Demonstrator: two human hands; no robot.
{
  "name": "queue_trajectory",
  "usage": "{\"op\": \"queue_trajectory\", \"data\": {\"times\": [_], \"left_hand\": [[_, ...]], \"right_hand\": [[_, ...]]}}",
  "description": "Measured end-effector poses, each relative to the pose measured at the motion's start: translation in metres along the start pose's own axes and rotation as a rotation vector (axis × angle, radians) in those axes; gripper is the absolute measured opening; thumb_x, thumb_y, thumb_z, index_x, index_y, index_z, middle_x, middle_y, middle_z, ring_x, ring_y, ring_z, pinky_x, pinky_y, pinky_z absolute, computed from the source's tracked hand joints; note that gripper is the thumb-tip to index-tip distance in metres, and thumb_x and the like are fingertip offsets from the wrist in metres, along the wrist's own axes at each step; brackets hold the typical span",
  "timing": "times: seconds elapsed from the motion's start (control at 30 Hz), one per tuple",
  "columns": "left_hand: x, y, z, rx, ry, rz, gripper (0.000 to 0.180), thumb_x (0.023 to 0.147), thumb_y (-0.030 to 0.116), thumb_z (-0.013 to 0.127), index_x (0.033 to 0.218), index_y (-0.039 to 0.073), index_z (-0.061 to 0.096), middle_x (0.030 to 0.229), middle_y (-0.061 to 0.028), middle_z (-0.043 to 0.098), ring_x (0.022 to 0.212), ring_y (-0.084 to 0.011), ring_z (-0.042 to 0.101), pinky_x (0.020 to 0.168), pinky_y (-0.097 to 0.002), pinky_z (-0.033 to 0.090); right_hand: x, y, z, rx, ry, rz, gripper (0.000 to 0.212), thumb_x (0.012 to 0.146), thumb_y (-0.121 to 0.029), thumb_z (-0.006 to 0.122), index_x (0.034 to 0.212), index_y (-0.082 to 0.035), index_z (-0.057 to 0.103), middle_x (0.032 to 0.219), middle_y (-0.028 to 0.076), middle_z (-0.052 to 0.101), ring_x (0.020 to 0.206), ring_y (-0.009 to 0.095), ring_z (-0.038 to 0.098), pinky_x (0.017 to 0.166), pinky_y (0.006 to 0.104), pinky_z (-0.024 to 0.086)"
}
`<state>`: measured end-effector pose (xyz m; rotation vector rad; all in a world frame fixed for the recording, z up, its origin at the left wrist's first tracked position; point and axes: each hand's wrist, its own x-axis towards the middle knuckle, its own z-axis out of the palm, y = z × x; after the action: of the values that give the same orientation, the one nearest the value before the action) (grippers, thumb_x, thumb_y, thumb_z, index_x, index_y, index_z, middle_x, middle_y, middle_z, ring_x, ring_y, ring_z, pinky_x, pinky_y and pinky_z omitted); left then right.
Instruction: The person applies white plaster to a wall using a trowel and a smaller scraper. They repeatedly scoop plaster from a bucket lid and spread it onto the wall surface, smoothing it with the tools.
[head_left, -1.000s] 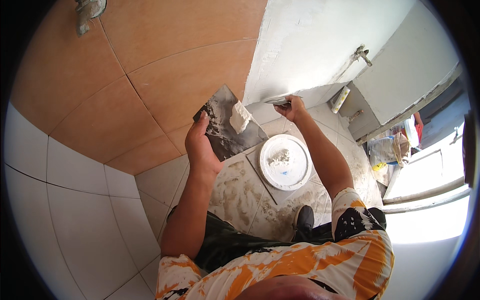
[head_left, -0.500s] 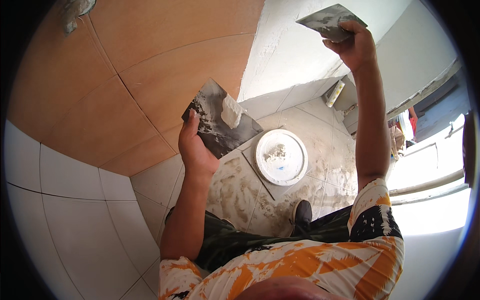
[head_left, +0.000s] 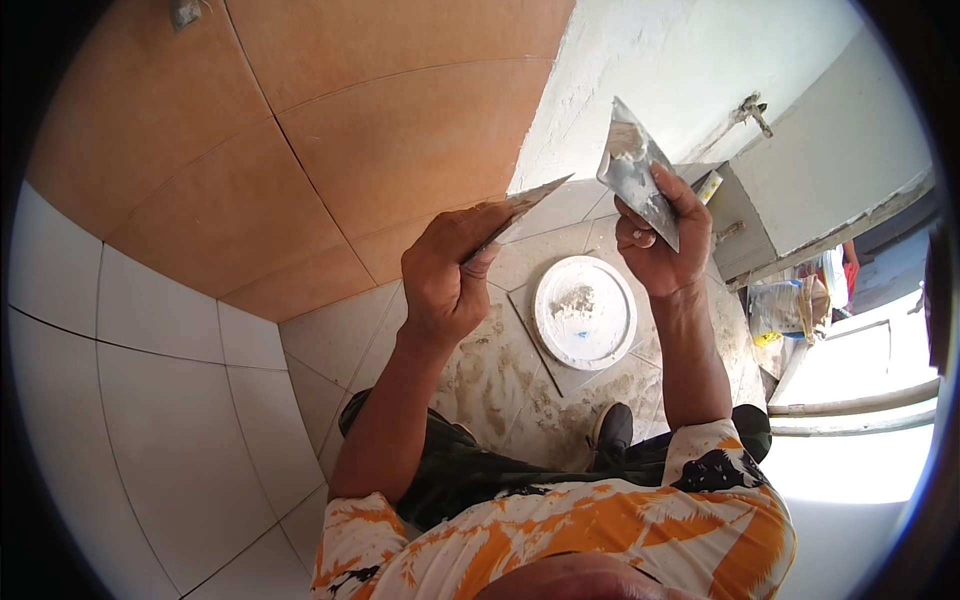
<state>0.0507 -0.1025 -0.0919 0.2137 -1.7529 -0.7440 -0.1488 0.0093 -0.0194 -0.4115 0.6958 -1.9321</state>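
My left hand (head_left: pixel 448 275) is closed round a thin flat putty scraper (head_left: pixel 530 203), seen nearly edge-on, its tip pointing up and to the right. Fingers and thumb of my right hand (head_left: pixel 672 235) pinch a second metal putty scraper (head_left: pixel 638 172). Whitish paste is smeared over the face of that one. The two blades are held up close to each other, with a small gap between them. Beneath them on the floor stands a round white bucket (head_left: pixel 585 345), with a lump of off-white paste (head_left: pixel 575 302) on its top.
Orange tiles (head_left: pixel 400 130) cover the wall ahead, next to a white plastered wall (head_left: pixel 660 60) with a tap (head_left: pixel 752 112). White tiles (head_left: pixel 190 440) line the left. A thin rod (head_left: pixel 535 345) lies by the bucket on the stained tiled floor. Bags (head_left: pixel 790 305) sit at the right opening.
My right hand came down and inward from the white wall with its scraper. My left hand moved right and turned its scraper from face-on to nearly edge-on. The bucket stays put.
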Motion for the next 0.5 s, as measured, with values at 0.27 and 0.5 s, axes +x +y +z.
{"op": "queue_trajectory", "data": {"times": [0.27, 0.5], "left_hand": [[-0.003, -0.001, 0.003, -0.215, 0.417, -0.302, 0.029, 0.103, 0.025, 0.051, 0.088, 0.001, 0.055, 0.078, 0.0066, 0.045, 0.073, -0.0037, 0.037, 0.064, -0.0215, 0.035], [0.000, -0.001, 0.005, -0.293, 0.381, -0.349, 0.028, 0.103, 0.025, 0.051, 0.084, 0.004, 0.052, 0.075, 0.0081, 0.042, 0.070, -0.0031, 0.033, 0.060, -0.0207, 0.029]], "right_hand": [[0.099, 0.070, -0.194, -0.151, 0.376, 0.113, 0.025, 0.092, -0.015, 0.053, 0.115, -0.006, 0.054, 0.108, 0.012, 0.065, 0.091, 0.027, 0.065, 0.067, 0.0438, 0.052], [0.153, 0.090, -0.181, -0.157, 0.516, 0.019, 0.023, 0.092, -0.006, 0.046, 0.112, 0.004, 0.048, 0.106, 0.021, 0.059, 0.089, 0.035, 0.063, 0.072, 0.0487, 0.058]]}}
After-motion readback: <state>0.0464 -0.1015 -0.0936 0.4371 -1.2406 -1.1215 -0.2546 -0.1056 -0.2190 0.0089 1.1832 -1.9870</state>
